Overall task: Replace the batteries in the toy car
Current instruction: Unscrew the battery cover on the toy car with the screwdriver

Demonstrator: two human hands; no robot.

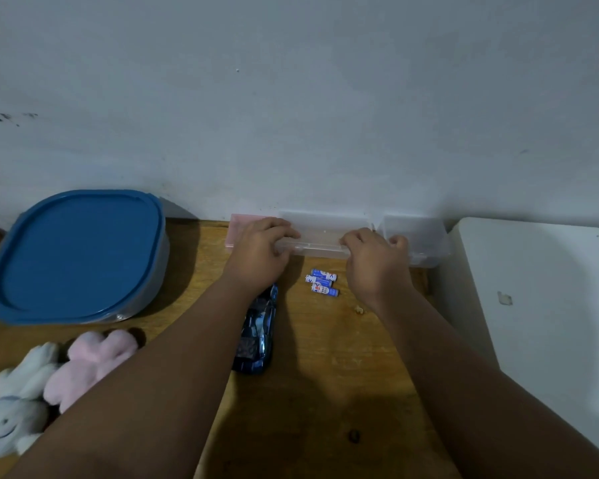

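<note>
**Both hands gripping a clear box at the wall; car and batteries lying just in front of it**

The left hand (260,252) and right hand (374,261) are each curling their fingers over an end of the clear box (322,242), which is sitting long side to the wall at the far edge of the wooden table (325,392).

One toy car (258,337), dark blue, is lying nearer the person than the clear box, below its left end. Its long axis is running near to far, with its far end pointing towards the box. The left forearm is covering much of it, so front and rear cannot be told apart.

Three batteries (322,282) are lying side by side just in front of the clear box, between the two wrists, with their long axes running left to right.

A second clear box (419,236) is touching the first one's right end. A pink flat item (237,226) is showing behind its left end. Well to the left of the box, one blue-lidded container (77,254) is standing. Two plush toys, one white (18,399) and one pink (90,364), are lying nearer still on that side.

Bare wood is lying open between the batteries and the table's near edge.
</note>
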